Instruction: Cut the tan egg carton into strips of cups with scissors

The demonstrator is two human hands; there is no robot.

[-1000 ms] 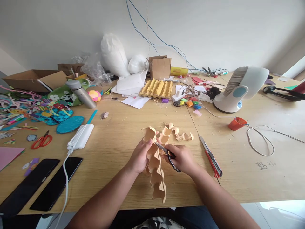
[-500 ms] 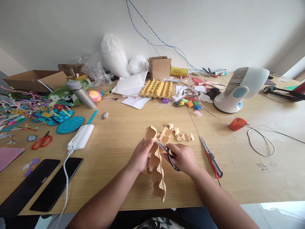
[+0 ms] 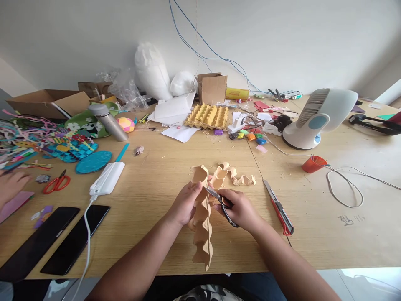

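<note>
My left hand pinches a tan egg carton piece, a long bumpy strip that hangs down toward the table's front edge. Black-handled scissors are gripped in my right hand, their blades at the carton's edge beside my left thumb. Whether the blades are fully closed is hard to see. Just beyond my hands lie another cupped carton piece, partly hidden, and a curled, ragged offcut.
A red utility knife lies right of my right arm. Further back stand a yellow egg tray, a white fan and an orange cup. At left are a white power bank, red scissors, two black phones and another person's hand.
The lower end of the carton strip has swung left. My scissors have tilted slightly, handles lower. Another person's hand has come in at the left edge.
</note>
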